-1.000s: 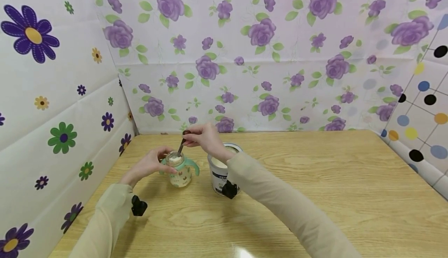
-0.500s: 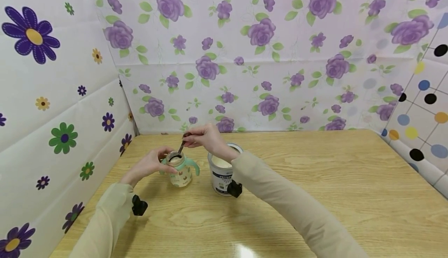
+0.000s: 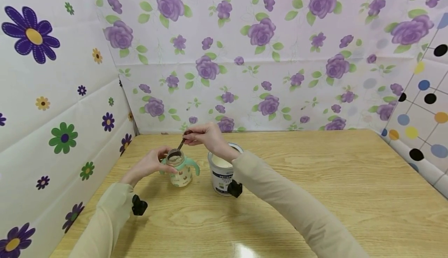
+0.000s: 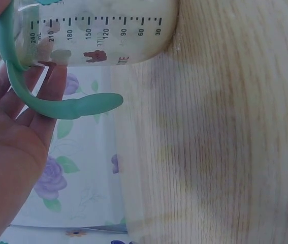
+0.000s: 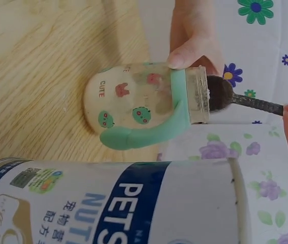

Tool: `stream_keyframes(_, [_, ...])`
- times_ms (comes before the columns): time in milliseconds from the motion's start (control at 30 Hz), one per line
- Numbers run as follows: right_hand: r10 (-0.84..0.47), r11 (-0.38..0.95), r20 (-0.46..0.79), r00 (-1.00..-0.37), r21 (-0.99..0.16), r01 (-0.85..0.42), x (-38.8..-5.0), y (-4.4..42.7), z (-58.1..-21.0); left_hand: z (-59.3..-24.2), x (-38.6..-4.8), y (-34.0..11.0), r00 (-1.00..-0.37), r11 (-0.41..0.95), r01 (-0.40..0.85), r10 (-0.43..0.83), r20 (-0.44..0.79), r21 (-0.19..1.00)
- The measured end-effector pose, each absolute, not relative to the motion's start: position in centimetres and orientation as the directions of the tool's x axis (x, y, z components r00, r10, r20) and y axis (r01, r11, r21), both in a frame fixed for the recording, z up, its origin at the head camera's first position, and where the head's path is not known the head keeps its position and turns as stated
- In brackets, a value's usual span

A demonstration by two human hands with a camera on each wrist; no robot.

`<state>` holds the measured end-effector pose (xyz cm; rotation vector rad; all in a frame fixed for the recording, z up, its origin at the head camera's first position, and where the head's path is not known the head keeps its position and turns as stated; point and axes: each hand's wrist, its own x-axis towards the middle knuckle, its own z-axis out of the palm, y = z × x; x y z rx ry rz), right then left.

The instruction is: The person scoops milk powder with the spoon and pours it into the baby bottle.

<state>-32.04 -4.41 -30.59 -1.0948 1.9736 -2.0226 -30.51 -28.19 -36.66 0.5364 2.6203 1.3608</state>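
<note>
Left hand (image 3: 153, 162) grips clear cylindrical bottle (image 3: 180, 178) with mint-green handles and cartoon print, thumb and fingers either side of its upper part; bottle stands upright on pale wood-grain table (image 3: 315, 172). Right hand (image 3: 209, 136) pinches handle of dark, long-handled spoon (image 5: 258, 104), its bowl at bottle's open mouth (contact with rim hard to tell). White cylindrical tub (image 3: 219, 178) with navy band, open-topped, pale contents visible, stands near bottle, partly behind beige right sleeve (image 3: 290, 203).

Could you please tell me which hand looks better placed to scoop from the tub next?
Probably the right hand: it holds the spoon and sits nearer the tub, while the left hand grips the bottle.
</note>
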Motion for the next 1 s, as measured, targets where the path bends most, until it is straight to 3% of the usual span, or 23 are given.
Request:
stream_keyframes(500, [-0.563,-0.149,0.400,-0.723,-0.910,-0.387,-31.0,-4.0,-29.6,-36.7,-30.5,-28.2,-0.924,0.529,0.265,0.380,0.054,0.806])
stream_keyframes(700, [-0.520,-0.122,0.368,-0.770,-0.925,-0.360,-31.2,-3.9,-29.7,-36.7,-30.4,-28.1,-0.929,0.538,0.237,0.369,0.026,0.809])
stream_keyframes(1000, [-0.418,-0.199,0.365,-0.832,-0.930,-0.308,-32.1,-4.1,-30.1,-36.7,-30.4,-28.1,-0.938,0.545,0.205,0.346,0.005,0.813])
